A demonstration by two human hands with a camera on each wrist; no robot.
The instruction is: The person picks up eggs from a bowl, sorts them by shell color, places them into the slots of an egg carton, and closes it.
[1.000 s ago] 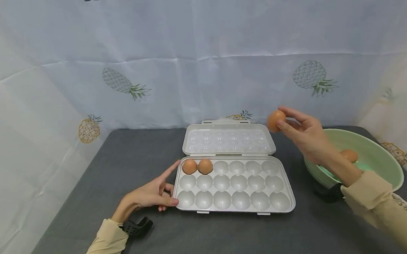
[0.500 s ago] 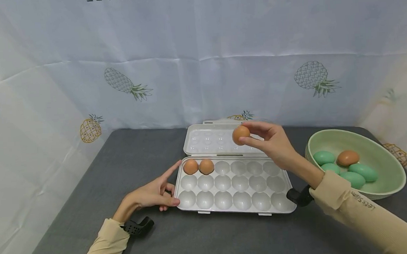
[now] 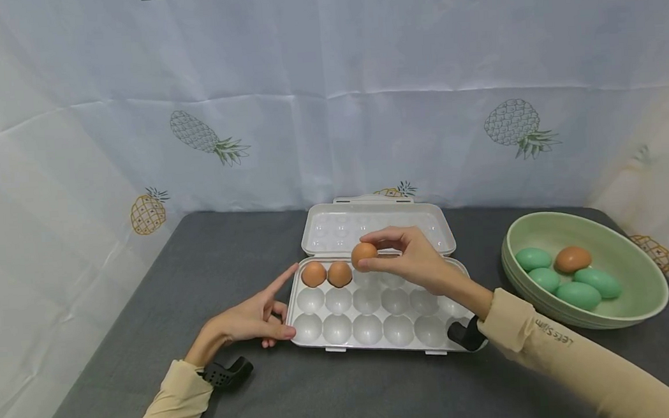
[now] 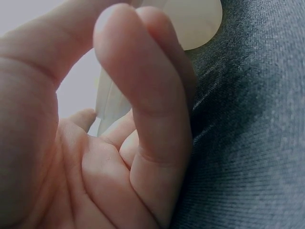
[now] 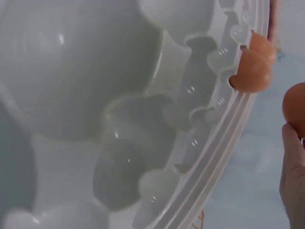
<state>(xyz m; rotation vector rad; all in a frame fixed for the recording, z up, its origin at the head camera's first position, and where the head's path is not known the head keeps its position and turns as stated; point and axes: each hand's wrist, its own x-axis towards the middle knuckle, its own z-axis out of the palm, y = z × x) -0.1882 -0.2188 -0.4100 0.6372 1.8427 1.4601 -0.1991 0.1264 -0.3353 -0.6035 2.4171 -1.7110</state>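
My right hand [image 3: 415,258] pinches a brown egg [image 3: 363,256] between thumb and fingertips, over the back row of a white egg tray [image 3: 367,328]. To the left of that egg, a brown egg [image 3: 313,274] and another brown egg [image 3: 340,274] sit in the first two back-row cups. The right wrist view has the held egg [image 5: 295,109] at its right edge, apart from the tray. My left hand [image 3: 255,319] touches the tray's left side, index finger stretched to the back corner and thumb at the front one. Its other fingers [image 4: 152,109] are bent beside the tray.
The tray's hinged lid [image 3: 321,229] lies open behind it. A light green bowl [image 3: 640,280] on the right holds several green eggs [image 3: 578,296] and one brown egg [image 3: 573,259]. A pineapple-print curtain [image 3: 330,139] hangs behind the dark grey tabletop [image 3: 323,395].
My right hand has carried the brown egg left from beside the bowl, then lowered it over the tray's back row. The left hand has stayed at the tray's left side.
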